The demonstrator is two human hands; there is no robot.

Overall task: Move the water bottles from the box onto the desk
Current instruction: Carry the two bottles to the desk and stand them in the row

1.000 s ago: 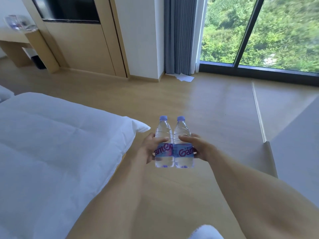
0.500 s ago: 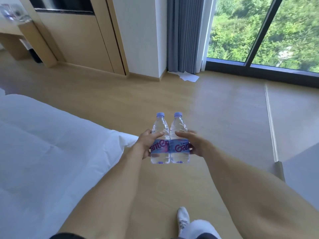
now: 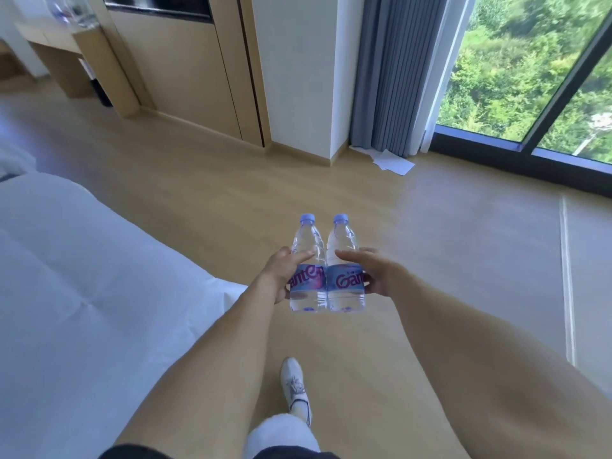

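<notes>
Two clear water bottles with pale blue caps and blue-pink labels stand upright side by side in the air over the wooden floor. My left hand [image 3: 281, 276] grips the left bottle [image 3: 308, 246] from its left side, thumb across the front. My right hand [image 3: 377, 273] grips the right bottle [image 3: 342, 243] from its right side. The two bottles touch each other. The wooden desk [image 3: 49, 38] is at the far upper left, with clear bottles [image 3: 66, 9] on its top. The box is out of view.
A bed with a white duvet [image 3: 82, 293] fills the left side. A wooden wall panel [image 3: 185, 77], a white wall corner [image 3: 298, 77] and a grey curtain [image 3: 397, 77] stand ahead. White papers [image 3: 394, 162] lie on the floor by the window [image 3: 530, 77]. My white shoe [image 3: 293, 382] is below.
The view has moved forward past the bed's corner and turned left, so the desk and wall panel look nearer. My foot has stepped into view. Both hands keep the same hold on the bottles.
</notes>
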